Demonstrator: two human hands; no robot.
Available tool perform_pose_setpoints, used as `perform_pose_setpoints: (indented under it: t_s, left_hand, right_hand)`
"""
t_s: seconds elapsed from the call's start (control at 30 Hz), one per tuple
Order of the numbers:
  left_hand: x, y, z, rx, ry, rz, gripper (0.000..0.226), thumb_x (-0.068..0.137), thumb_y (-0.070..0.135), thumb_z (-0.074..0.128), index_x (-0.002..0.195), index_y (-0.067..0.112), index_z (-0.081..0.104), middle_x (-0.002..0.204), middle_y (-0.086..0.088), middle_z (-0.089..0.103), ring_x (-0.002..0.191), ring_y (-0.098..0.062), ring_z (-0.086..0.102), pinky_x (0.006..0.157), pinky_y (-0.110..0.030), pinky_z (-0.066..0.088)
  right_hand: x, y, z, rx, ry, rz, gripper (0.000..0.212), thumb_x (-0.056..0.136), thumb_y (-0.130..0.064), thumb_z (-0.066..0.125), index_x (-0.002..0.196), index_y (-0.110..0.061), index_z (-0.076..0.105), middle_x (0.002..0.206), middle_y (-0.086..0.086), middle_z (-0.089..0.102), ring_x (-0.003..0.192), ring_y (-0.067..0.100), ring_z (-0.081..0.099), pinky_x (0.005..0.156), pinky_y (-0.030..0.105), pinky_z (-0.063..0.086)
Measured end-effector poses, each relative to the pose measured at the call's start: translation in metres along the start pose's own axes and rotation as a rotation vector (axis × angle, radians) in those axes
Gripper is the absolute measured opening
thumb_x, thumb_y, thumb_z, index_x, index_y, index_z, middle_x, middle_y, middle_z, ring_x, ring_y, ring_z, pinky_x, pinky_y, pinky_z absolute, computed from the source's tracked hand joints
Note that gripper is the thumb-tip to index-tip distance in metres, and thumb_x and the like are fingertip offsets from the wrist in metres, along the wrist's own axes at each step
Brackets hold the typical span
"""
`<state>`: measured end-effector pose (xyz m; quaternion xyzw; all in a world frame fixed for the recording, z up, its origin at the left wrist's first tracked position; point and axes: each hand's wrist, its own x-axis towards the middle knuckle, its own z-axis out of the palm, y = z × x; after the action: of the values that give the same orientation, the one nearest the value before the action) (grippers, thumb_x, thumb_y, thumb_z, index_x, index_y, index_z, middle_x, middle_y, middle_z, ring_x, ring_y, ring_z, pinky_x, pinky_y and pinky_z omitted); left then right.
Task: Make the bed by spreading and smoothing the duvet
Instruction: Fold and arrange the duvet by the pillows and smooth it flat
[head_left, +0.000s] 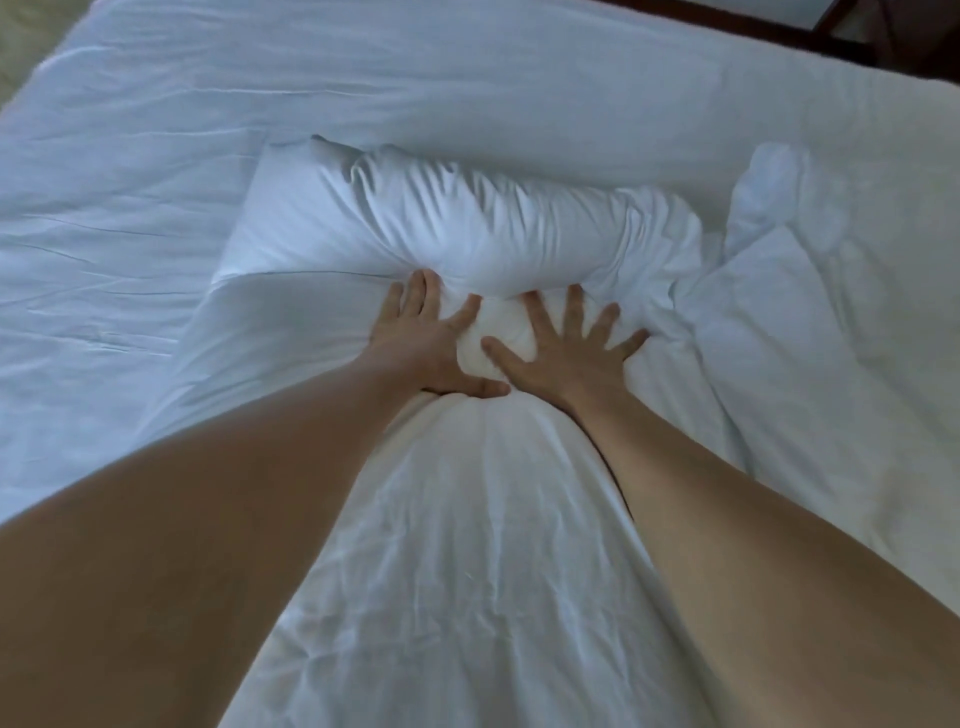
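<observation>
Two bare hands are pressing flat on a white duvet (467, 519), side by side and nearly touching. The left hand (431, 343) is lying open with fingers together; the right hand (566, 353) is lying open with fingers spread wide. Neither is gripping anything. Just beyond the fingertips a bunched roll of the duvet (467, 228) is crossing the bed. More rumpled duvet is heaped at the right. Flat white sheet (130, 208) is stretching left and ahead to the bed's far edge, beside dark wooden furniture (893, 31).
</observation>
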<state>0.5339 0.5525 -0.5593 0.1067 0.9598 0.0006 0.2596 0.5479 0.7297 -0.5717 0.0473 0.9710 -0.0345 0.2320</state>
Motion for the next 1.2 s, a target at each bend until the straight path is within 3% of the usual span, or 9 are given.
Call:
perform_pose_setpoints:
  t_s: [0.23,0.4,0.5,0.63,0.77,0.87,0.97,1.2]
  left_hand:
    - [-0.002,0.009,0.001,-0.007,0.056,-0.030,0.128,0.055,0.098,0.043,0.155,0.035,-0.009,0.161,-0.019,-0.017,0.150,-0.033,-0.016,0.121,-0.050,-0.008]
    - [-0.057,0.031,0.005,0.038,0.118,-0.056,0.080,0.090,0.067,0.035,0.156,0.034,0.003,0.166,0.003,-0.001,0.150,-0.035,-0.007,0.116,-0.062,-0.009]
    - [-0.109,0.045,0.018,0.141,0.141,-0.116,0.063,0.100,0.052,0.021,0.156,0.036,-0.002,0.165,0.008,-0.004,0.149,-0.039,-0.011,0.108,-0.072,-0.012]
    - [-0.187,0.050,0.050,0.156,0.214,-0.179,0.064,0.096,0.057,0.004,0.154,0.036,-0.011,0.164,0.007,-0.012,0.147,-0.040,-0.018,0.106,-0.073,-0.014]
    - [-0.266,0.054,0.090,0.131,0.286,-0.213,0.069,0.093,0.063,0.001,0.155,0.034,-0.009,0.164,0.002,-0.013,0.146,-0.042,-0.021,0.109,-0.068,-0.013]
    - [-0.316,0.063,0.113,0.094,0.313,-0.236,0.074,0.091,0.067,0.004,0.156,0.032,-0.006,0.165,0.000,-0.010,0.147,-0.040,-0.020,0.110,-0.067,-0.014]
    - [-0.355,0.071,0.133,0.106,0.314,-0.250,0.077,0.091,0.068,0.004,0.156,0.029,-0.008,0.165,0.000,-0.012,0.147,-0.040,-0.022,0.111,-0.067,-0.013]
    - [-0.426,0.089,0.169,0.135,0.303,-0.231,0.081,0.090,0.066,-0.003,0.157,0.020,-0.008,0.164,-0.003,-0.014,0.146,-0.041,-0.022,0.112,-0.066,-0.009]
  right_hand:
    - [-0.004,-0.005,-0.004,0.019,-0.040,0.035,0.097,0.070,-0.096,0.012,0.145,-0.050,-0.028,0.158,-0.002,-0.037,0.144,0.047,-0.029,0.100,0.075,-0.022]
    - [-0.056,-0.011,-0.007,0.029,-0.111,0.042,0.102,0.070,-0.097,0.013,0.150,-0.046,-0.024,0.161,-0.002,-0.031,0.148,0.042,-0.022,0.109,0.070,-0.014]
    - [-0.106,-0.016,-0.002,0.014,-0.135,0.040,0.102,0.073,-0.094,0.011,0.154,-0.040,-0.018,0.164,-0.004,-0.024,0.149,0.040,-0.018,0.110,0.068,-0.015]
    - [-0.182,-0.018,0.024,0.044,-0.039,0.003,0.094,0.082,-0.086,0.005,0.156,-0.032,-0.016,0.165,-0.003,-0.020,0.150,0.034,-0.020,0.113,0.060,-0.018]
    - [-0.254,-0.017,0.056,0.048,0.005,-0.016,0.096,0.082,-0.084,0.006,0.156,-0.027,-0.019,0.164,-0.003,-0.024,0.148,0.028,-0.029,0.113,0.055,-0.022]
    - [-0.300,-0.014,0.068,0.112,-0.043,-0.035,0.098,0.084,-0.083,0.013,0.156,-0.025,-0.019,0.163,-0.003,-0.027,0.148,0.021,-0.030,0.117,0.052,-0.012]
    - [-0.339,-0.011,0.081,0.117,-0.092,-0.044,0.098,0.083,-0.083,0.014,0.155,-0.027,-0.020,0.162,-0.004,-0.029,0.148,0.017,-0.030,0.117,0.058,0.000]
    - [-0.416,-0.001,0.118,0.092,-0.081,-0.113,0.096,0.086,-0.081,0.013,0.156,-0.023,-0.020,0.161,-0.003,-0.031,0.146,0.016,-0.033,0.117,0.055,-0.011]
